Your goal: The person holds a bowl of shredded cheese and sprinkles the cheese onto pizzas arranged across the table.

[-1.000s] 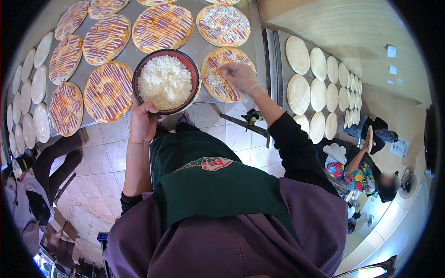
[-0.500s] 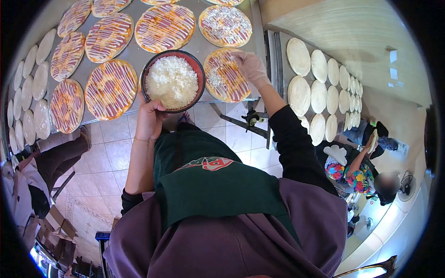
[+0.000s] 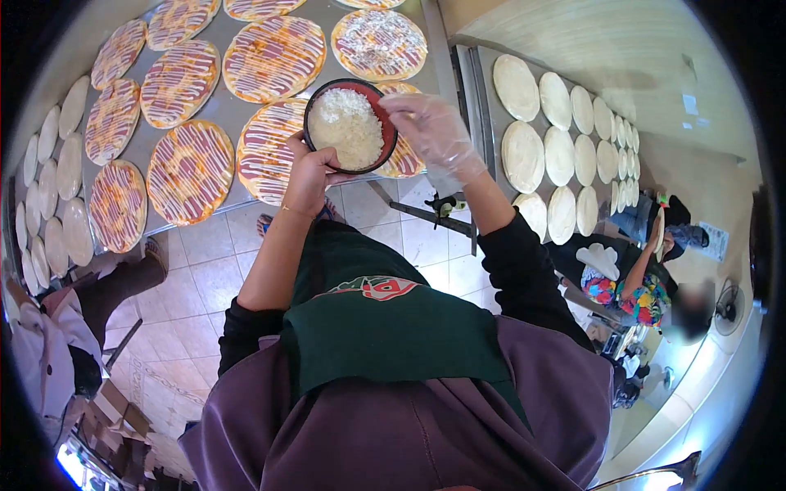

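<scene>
My left hand [image 3: 311, 176] grips a dark-rimmed bowl [image 3: 378, 105] with a red inside, its thumb over the near edge. White grated topping [image 3: 348, 135], seemingly cheese, fills much of it. At the bowl's right rim is my right hand [image 3: 438, 135] in a clear plastic glove, fingers bent together; what they hold, if anything, is hidden. Beneath the hands and bowl, a pizza [image 3: 403, 167] is mostly covered. The bowl also overlaps a pizza [image 3: 266, 151] with white sauce stripes to its left. Behind lies a pizza [image 3: 379, 42] strewn with white shreds.
Several striped pizzas [image 3: 191, 172] cover the metal table [image 3: 327, 16]. Plain round crusts [image 3: 522, 155] lie on a right-hand table, with wrapped ones [image 3: 75, 231] at far left. A person in a floral top [image 3: 648, 304] works at right; another person's leg [image 3: 123, 290] shows at left.
My left hand has carried the bowl right, over the near-right pizza. My right hand has moved from above that pizza to the bowl's rim. The view has shifted slightly.
</scene>
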Demonstrator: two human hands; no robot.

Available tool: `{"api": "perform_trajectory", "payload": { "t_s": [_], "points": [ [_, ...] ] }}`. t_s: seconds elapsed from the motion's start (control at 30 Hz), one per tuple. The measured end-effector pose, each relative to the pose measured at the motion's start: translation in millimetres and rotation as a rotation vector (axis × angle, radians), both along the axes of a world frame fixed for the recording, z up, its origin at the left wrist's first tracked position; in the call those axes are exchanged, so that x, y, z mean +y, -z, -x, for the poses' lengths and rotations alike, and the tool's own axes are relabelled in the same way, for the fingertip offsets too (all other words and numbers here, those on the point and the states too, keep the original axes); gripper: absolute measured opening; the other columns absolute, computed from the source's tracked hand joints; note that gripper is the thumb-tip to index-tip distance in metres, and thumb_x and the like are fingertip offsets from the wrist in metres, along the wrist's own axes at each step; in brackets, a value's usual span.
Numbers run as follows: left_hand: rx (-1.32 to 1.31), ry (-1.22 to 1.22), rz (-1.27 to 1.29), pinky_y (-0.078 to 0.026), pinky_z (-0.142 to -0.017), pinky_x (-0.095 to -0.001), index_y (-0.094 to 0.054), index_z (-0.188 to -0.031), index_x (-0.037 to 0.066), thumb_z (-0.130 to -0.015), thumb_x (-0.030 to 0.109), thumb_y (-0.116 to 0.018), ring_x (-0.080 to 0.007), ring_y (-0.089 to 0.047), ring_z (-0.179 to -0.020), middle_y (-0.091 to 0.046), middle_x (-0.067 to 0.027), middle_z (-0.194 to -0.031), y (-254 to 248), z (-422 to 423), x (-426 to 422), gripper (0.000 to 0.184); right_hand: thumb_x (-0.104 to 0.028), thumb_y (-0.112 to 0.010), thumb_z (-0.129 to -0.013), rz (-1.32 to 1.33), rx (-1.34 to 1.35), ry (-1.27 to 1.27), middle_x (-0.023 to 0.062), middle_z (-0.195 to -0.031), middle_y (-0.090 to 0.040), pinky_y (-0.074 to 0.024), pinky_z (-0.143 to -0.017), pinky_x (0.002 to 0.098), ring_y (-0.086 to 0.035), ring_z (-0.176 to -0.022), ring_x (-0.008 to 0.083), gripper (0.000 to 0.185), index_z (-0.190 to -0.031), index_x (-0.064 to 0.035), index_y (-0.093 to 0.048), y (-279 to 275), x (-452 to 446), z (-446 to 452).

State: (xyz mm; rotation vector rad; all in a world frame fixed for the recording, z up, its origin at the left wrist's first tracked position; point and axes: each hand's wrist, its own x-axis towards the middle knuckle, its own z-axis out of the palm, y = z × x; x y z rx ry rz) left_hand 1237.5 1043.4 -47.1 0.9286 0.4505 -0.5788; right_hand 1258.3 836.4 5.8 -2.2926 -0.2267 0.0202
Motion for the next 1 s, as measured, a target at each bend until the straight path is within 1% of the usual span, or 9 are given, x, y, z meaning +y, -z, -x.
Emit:
{"api": "perform_trajectory", "payload": {
  "t_s": [0.13,0.17,0.3,0.5,0.6,0.7,0.77,0.87,1.0],
  "points": [
    [-0.027,-0.012,-0.040,-0.059,-0.063,-0.0424,-0.018,-0.124,0.007,-0.067,-0.008,-0.048,-0.0289,-0.058,-0.086,-0.042,-0.0178,-0.111,3.0,-4.5,-22.1,0.066,-0.029,-0.066,-0.076,0.351,-0.128,-0.208,0.0163,-0.100,-0.062,-0.0465,-0.084,0.0385,-0.059,-0.095,0.0322,0.038,-0.104,-0.0037,-0.061,-0.8,14.1,7.3],
    [-0.039,-0.014,-0.080,-0.060,-0.066,-0.0445,-0.017,-0.124,0.007,-0.069,-0.009,-0.045,-0.0317,-0.060,-0.084,-0.043,-0.0191,-0.109,2.8,-5.2,-26.0,0.064,-0.029,-0.067,-0.075,0.399,0.034,-0.194,0.0179,-0.107,-0.058,-0.0448,-0.087,0.0389,-0.056,-0.101,0.0337,0.041,-0.108,-0.0052,-0.061,-1.4,18.7,10.6],
    [-0.073,0.010,-0.091,-0.059,-0.065,-0.0434,-0.017,-0.124,0.008,-0.069,-0.009,-0.045,-0.0309,-0.059,-0.085,-0.043,-0.0190,-0.110,-0.7,-5.7,-39.1,0.064,-0.026,-0.067,-0.074,0.436,0.129,-0.101,0.0187,-0.108,-0.057,-0.0448,-0.087,0.0385,-0.055,-0.101,0.0341,0.040,-0.109,-0.0058,-0.061,12.7,24.8,16.6],
    [-0.080,0.067,-0.042,-0.059,-0.066,-0.0436,-0.016,-0.123,0.009,-0.068,-0.007,-0.046,-0.0317,-0.059,-0.087,-0.042,-0.0201,-0.112,5.8,-16.4,-44.6,0.065,-0.021,-0.065,-0.074,0.287,0.008,0.111,0.0190,-0.097,-0.062,-0.0454,-0.086,0.0389,-0.058,-0.094,0.0344,0.032,-0.102,-0.0064,-0.066,21.8,25.3,19.0],
    [-0.084,0.093,-0.038,-0.059,-0.068,-0.0447,-0.018,-0.120,0.008,-0.067,-0.005,-0.047,-0.0331,-0.059,-0.090,-0.042,-0.0203,-0.113,12.1,-23.8,-44.5,0.062,-0.019,-0.067,-0.073,0.135,0.150,0.236,0.0173,-0.091,-0.065,-0.0492,-0.079,0.0358,-0.063,-0.086,0.0287,0.029,-0.100,-0.0073,-0.068,21.3,15.6,15.9],
    [-0.095,0.101,-0.018,-0.059,-0.069,-0.0457,-0.019,-0.117,0.006,-0.066,-0.004,-0.048,-0.0346,-0.059,-0.091,-0.042,-0.0204,-0.114,16.5,-30.3,-43.5,0.059,-0.015,-0.068,-0.076,-0.200,0.341,0.393,0.0138,-0.091,-0.066,-0.0526,-0.071,0.0303,-0.065,-0.078,0.0199,0.028,-0.101,-0.0035,-0.067,31.9,2.3,19.1],
    [-0.083,0.085,-0.031,-0.059,-0.068,-0.0460,-0.020,-0.116,0.005,-0.066,-0.004,-0.048,-0.0358,-0.059,-0.092,-0.042,-0.0209,-0.115,16.2,-36.0,-41.5,0.058,-0.009,-0.068,-0.078,-0.761,0.352,0.515,0.0097,-0.090,-0.065,-0.0534,-0.067,0.0248,-0.063,-0.075,0.0139,0.025,-0.101,0.0015,-0.065,31.4,-3.7,21.2],
    [-0.065,0.076,-0.031,-0.059,-0.069,-0.0466,-0.020,-0.116,0.005,-0.067,-0.003,-0.047,-0.0367,-0.059,-0.094,-0.042,-0.0214,-0.115,17.2,-44.7,-33.3,0.057,-0.005,-0.066,-0.082,-0.855,0.415,0.677,0.0108,-0.094,-0.064,-0.0543,-0.077,0.0265,-0.063,-0.082,0.0161,0.023,-0.102,0.0047,-0.062,28.9,-22.4,22.8],
    [-0.064,0.074,0.023,-0.060,-0.067,-0.0454,-0.019,-0.115,0.005,-0.066,-0.003,-0.048,-0.0350,-0.058,-0.095,-0.039,-0.0204,-0.114,13.5,-57.0,-14.5,0.058,-0.001,-0.068,-0.078,-1.054,0.460,0.790,0.0099,-0.092,-0.063,-0.0543,-0.071,0.0260,-0.064,-0.080,0.0165,0.025,-0.101,0.0046,-0.062,45.7,-46.6,35.6]
  ]
}}
